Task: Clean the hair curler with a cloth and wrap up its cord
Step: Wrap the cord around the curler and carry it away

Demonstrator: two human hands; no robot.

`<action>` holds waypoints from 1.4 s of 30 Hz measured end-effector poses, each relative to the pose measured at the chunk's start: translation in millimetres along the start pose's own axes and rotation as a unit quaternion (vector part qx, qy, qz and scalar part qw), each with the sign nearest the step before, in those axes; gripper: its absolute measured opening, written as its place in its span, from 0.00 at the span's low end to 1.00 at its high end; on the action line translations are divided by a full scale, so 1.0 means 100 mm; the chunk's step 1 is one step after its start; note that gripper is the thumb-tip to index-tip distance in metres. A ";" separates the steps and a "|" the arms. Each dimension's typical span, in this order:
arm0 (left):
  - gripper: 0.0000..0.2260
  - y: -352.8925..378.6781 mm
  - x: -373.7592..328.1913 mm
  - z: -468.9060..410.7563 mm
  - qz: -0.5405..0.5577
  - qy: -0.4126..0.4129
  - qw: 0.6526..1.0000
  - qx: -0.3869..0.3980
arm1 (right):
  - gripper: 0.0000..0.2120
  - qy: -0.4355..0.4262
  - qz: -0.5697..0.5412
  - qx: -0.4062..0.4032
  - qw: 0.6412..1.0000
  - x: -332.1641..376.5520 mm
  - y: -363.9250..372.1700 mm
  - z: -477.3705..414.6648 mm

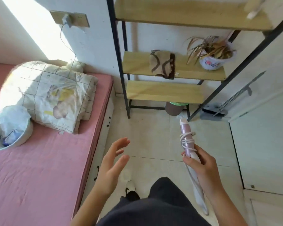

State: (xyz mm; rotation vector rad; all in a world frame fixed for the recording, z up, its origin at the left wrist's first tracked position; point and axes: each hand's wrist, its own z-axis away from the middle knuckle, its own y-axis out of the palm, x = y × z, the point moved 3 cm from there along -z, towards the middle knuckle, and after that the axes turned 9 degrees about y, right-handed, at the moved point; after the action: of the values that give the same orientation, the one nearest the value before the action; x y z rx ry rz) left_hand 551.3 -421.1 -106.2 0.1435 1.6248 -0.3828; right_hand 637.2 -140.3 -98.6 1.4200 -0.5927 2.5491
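Note:
My right hand (201,167) grips a pink and white hair curler (187,136) by its white handle, barrel pointing up and away over the tiled floor. Its white cord (186,141) is looped a few times round the barrel, and a length hangs down past my wrist. My left hand (112,163) hovers left of the curler, fingers spread and holding nothing, a hand's width apart from it. A beige cloth with brown lines (162,64) lies folded on the middle shelf of the rack.
A black-framed wooden shelf rack (163,93) stands ahead, with a potted dry plant (211,53) on the middle shelf and a bin beneath. A pink bed (39,168) with a folded quilt and a basin lies to my left. A charger hangs from a wall socket.

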 end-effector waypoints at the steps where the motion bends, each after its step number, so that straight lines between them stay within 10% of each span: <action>1: 0.22 0.08 0.00 -0.22 -0.002 0.006 1.000 0.017 | 0.09 0.003 -0.010 -0.019 1.000 0.03 -0.09 -0.10; 12: 0.24 0.99 -0.05 -2.64 -0.019 -0.001 0.996 0.091 | 0.14 0.040 -0.075 -0.090 0.992 0.41 -0.99 -2.01; 27: 0.17 1.26 -0.85 -5.49 -0.088 0.162 0.982 0.025 | 0.22 -0.161 -0.052 0.101 0.980 2.79 -1.56 -4.36; 35: 0.41 0.80 -0.58 -6.65 -0.393 0.090 0.911 0.089 | 0.31 -0.234 0.204 0.098 0.946 4.19 -1.35 -5.45; 42: 0.44 0.78 -0.46 -6.79 -0.508 0.103 0.852 0.078 | 0.31 -0.302 0.499 0.077 0.809 4.34 -1.02 -6.09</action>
State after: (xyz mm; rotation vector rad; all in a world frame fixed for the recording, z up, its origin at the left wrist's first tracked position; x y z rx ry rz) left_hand -60.0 -117.7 -41.2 -0.6109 1.7709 -1.3475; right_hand -35.3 184.9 8.6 2.5238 -1.6379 2.7688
